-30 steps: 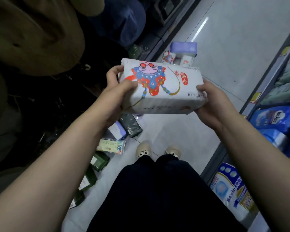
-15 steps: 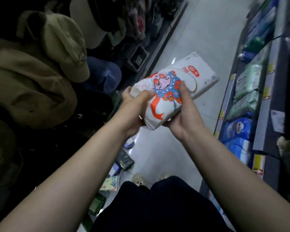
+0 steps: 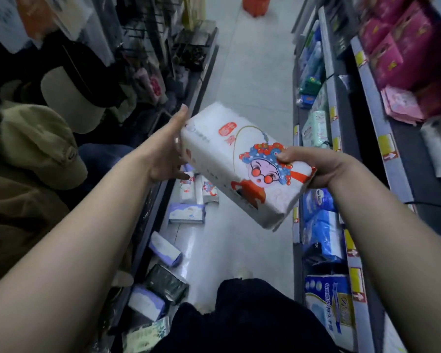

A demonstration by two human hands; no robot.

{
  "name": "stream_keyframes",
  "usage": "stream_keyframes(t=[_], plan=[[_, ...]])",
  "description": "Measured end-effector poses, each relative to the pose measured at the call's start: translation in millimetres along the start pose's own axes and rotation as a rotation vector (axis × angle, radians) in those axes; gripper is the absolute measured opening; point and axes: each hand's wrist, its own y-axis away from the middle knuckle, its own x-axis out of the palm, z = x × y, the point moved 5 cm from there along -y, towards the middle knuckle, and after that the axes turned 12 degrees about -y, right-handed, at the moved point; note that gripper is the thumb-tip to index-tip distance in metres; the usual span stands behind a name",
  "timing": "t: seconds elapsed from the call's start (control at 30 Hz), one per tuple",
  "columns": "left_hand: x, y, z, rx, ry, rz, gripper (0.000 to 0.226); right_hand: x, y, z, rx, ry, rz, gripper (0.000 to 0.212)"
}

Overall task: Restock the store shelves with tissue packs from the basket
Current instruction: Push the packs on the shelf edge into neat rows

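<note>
Grips the tissue pack [image 3: 229, 159] with the right hand [image 3: 313, 169], thumb on top, at the end nearest the shelves [image 3: 335, 103]. Opens the left hand [image 3: 168, 151], fingers straight, at the end farthest from the shelves; half a second ago clasped the pack in both hands. Suggests a one-handed placement next. Holds the pack in mid-air beside the shelves. Runs its long axis diagonally, near end angled toward the shelves, printed face up. Leaves loose packs [image 3: 186, 212] on the floor [image 3: 252, 85], well away from the shelves.

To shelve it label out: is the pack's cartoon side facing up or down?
Up. The cartoon on the tissue pack faces the camera, beside the gripping right hand.
</note>
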Motion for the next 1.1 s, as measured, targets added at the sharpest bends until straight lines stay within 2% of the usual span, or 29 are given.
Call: stream_keyframes(t=[0.1, 0.17, 0.2, 0.27, 0.37, 0.43, 0.5, 0.57, 0.6, 0.67, 0.7, 0.77, 0.83, 0.9, 0.97, 1.03, 1.1], plan=[[16.3, -18.8, -9.5, -0.053, -0.082, 0.104, 0.050, -22.8, 10.4, 18.6, 0.061, 0.039, -0.062, 0.069], [32.1, -30.1, -15.0, -0.069, -0.124, 0.121, 0.041, -48.2, 15.5, 29.3, 0.027, 0.053, -0.159, 0.076], [41.3, -35.3, -19.2, -0.064, -0.102, 0.120, 0.034, -61.9, 17.4, 34.6, -0.017, 0.027, -0.214, 0.071], [55.7, -49.4, -28.0, -0.069, -0.005, 0.074, 0.020, -88.9, 23.6, 45.0, -0.236, -0.170, -0.370, 0.052], [73.3, -68.3, -48.1, -0.068, 0.139, -0.034, 0.016, -125.9, 41.6, 51.3, -0.562, -0.545, -0.512, 0.062], [86.2, -78.4, -66.3, -0.018, 0.107, -0.069, 0.015, -132.8, 53.3, 56.7, -0.643, -0.495, -0.577, 0.061], [101.7, -86.5, -82.8, 0.043, 0.049, -0.035, 0.025, -132.2, 60.1, 65.7, -0.652, -0.319, -0.629, 0.061], [115.6, -95.0, -97.4, 0.107, 0.007, 0.033, 0.053, -129.3, 71.0, 80.7, -0.669, -0.178, -0.714, 0.058], [122.5, -97.7, -106.2, 0.140, -0.029, 0.067, 0.062, -129.3, 78.3, 89.6, -0.687, -0.115, -0.766, 0.064], [136.4, -102.5, -125.8, 0.228, -0.138, 0.121, 0.058, -137.1, 93.4, 101.5, -0.717, -0.030, -0.877, 0.086], [144.6, -105.5, -135.8, 0.274, -0.185, 0.140, 0.050, -142.5, 100.7, 105.9, -0.746, -0.014, -0.914, 0.089], [163.6, -108.9, -156.5, 0.353, -0.229, 0.166, 0.039, -144.1, 114.2, 113.6, -0.808, -0.036, -0.954, 0.066], [180.5, -114.7, -176.0, 0.436, -0.254, 0.186, 0.052, -147.9, 125.3, 119.1, -0.877, -0.069, -1.008, 0.040], [194.3, -120.6, -194.4, 0.519, -0.299, 0.222, 0.078, -150.0, 137.6, 122.6, -0.926, -0.094, -1.105, 0.037], [205.2, -125.4, -214.3, 0.571, -0.328, 0.256, 0.093, -149.7, 148.5, 126.1, -0.971, -0.114, -1.180, 0.040], [217.0, -130.5, -237.1, 0.624, -0.353, 0.297, 0.091, -145.5, 159.7, 130.5, -1.005, -0.116, -1.267, 0.039], [229.4, -132.6, -260.4, 0.693, -0.390, 0.355, 0.082, -136.5, 169.9, 136.3, -1.046, -0.114, -1.354, 0.026]])
